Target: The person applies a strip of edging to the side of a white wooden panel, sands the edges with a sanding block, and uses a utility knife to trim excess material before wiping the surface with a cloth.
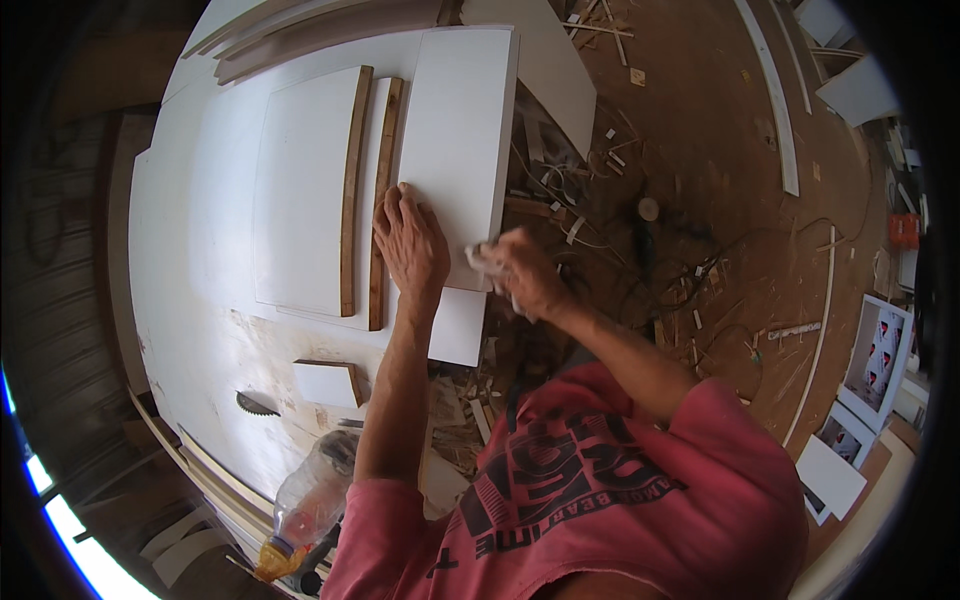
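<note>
A long white panel (460, 130) lies on the worktable, its right edge towards the open floor. My left hand (412, 240) lies flat on the panel's left side, fingers stretched out near the edge of the board beside it. At the panel's near right corner, my right hand (530, 275) is closed around a crumpled whitish cloth (485, 262); the hand is slightly blurred. Left of the panel are two stacked white boards (305, 190) with brown, unfinished edges. A smaller white piece (460, 325) shows below the panel's near end.
A small white block (325, 383), a dark toothed blade (257, 404) and a clear plastic bottle (310, 490) are at the table's near left. Offcuts and cables litter the brown floor (700, 120) at right. White frames (875, 360) stand at the far right.
</note>
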Motion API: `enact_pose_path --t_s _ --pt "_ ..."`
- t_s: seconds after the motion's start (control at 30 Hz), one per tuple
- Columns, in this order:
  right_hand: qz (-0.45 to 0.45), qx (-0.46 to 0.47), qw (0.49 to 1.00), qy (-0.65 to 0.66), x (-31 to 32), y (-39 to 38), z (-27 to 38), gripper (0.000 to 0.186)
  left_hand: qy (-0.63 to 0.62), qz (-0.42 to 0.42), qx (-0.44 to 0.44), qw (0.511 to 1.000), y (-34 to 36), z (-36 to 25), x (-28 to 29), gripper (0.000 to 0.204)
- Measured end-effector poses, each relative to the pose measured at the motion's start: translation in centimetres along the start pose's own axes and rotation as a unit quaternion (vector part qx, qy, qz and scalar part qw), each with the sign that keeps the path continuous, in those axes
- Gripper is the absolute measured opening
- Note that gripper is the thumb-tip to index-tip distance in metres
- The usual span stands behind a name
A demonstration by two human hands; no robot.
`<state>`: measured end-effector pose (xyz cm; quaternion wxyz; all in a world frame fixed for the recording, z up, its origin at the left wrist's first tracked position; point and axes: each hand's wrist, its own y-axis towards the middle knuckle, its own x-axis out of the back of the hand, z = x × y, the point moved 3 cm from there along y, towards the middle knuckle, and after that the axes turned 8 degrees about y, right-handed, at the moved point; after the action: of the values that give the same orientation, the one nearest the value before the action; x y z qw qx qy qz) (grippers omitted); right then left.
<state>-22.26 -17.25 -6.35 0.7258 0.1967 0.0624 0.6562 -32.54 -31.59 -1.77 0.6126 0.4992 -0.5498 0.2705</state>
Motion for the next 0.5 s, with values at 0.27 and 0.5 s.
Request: enact_pose_path --t_s 0.27,0.5 --pt "-0.135 0.000 0.988 -0.075 3.9 7.8 -4.2 0.022 0.007 0.063 0.032 0.998 0.4 -0.1 -0.2 0.041" --pt "-0.110 -0.255 0.954 0.116 8.9 17.4 -7.2 0.010 0.013 0.081 0.028 0.996 -0.3 0.3 -0.4 0.041"
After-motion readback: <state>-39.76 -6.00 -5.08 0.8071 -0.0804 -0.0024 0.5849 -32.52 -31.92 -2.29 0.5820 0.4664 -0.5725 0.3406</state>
